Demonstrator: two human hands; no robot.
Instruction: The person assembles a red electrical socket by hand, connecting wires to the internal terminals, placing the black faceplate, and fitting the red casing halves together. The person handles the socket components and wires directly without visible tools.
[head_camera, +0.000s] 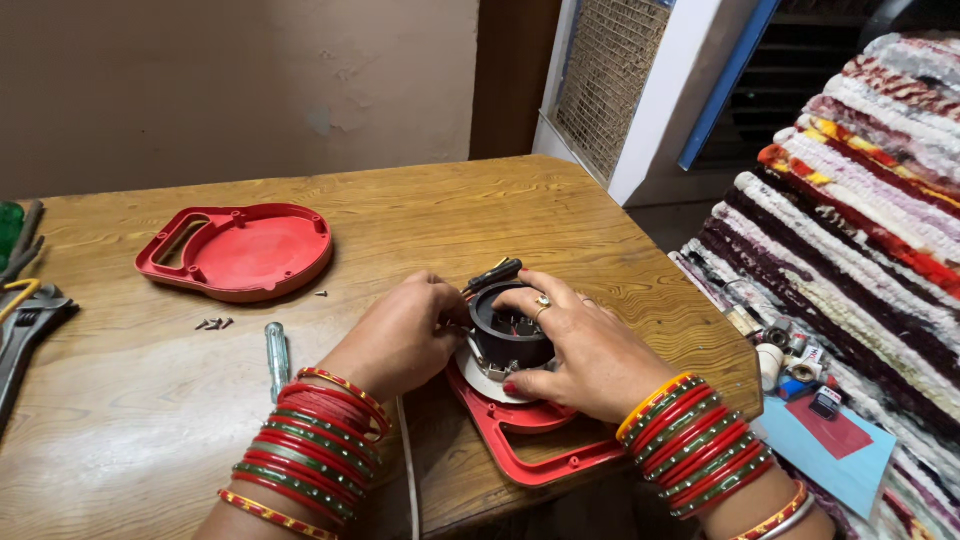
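A black round motor-like part (507, 335) sits on a red plastic base (545, 445) near the table's front edge. My right hand (575, 345) wraps around that black part from the right, fingers on its rim. My left hand (405, 335) is closed on a black-handled screwdriver (492, 274), whose tip points down into the black part. Both wrists wear stacked red, green and gold bangles. A white cable (409, 475) runs from the base toward me.
A red plastic cover (240, 250) lies at the back left of the wooden table (420, 215). Small dark screws (213, 324) and a clear-handled tester screwdriver (277, 358) lie between. Pliers and a wrench (22, 315) rest at the left edge. A striped rug (850, 210) and small parts lie right.
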